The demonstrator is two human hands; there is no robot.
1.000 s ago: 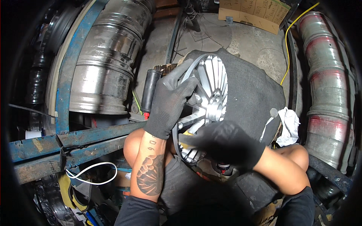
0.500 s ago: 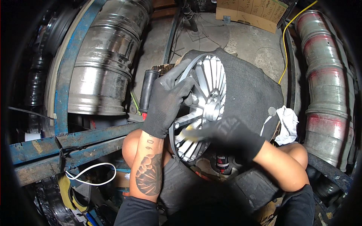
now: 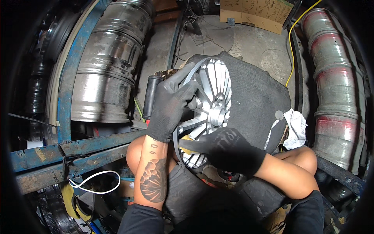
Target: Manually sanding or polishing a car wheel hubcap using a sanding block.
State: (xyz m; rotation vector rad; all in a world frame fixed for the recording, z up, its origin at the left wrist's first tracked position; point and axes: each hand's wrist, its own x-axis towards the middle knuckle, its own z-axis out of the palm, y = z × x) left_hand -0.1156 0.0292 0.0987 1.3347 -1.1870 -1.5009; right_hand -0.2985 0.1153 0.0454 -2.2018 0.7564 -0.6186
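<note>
While you sit with your knees up, the silver alloy wheel [image 3: 212, 113] stands on its edge between them, tilted a little, and a black cloth [image 3: 253, 101] covers its right half. Your left hand [image 3: 171, 107], in a black glove, lies on the left rim of the wheel with the fingers [image 3: 183, 74] stretched up along the edge; the hand is spread flat against the rim and does not close around anything. Your right hand [image 3: 228, 148], also in a black glove, is at the lower spokes and presses a small yellow pad [image 3: 187, 139] against the metal; the fingers are curled over the pad, but how tight they pinch it I cannot tell. Just behind your left hand a black cylinder [image 3: 150, 97] stands upright on the floor. A crumpled white rag [image 3: 295, 128] lies beside the right side of the cloth, near your right knee. Bare metal rims [image 3: 105, 74] are stacked on the left behind a blue steel frame [image 3: 66, 152], and more rims [image 3: 337, 85] stand at the right. A yellow cable [image 3: 294, 39] runs over the concrete floor [image 3: 257, 50] at the top.
</note>
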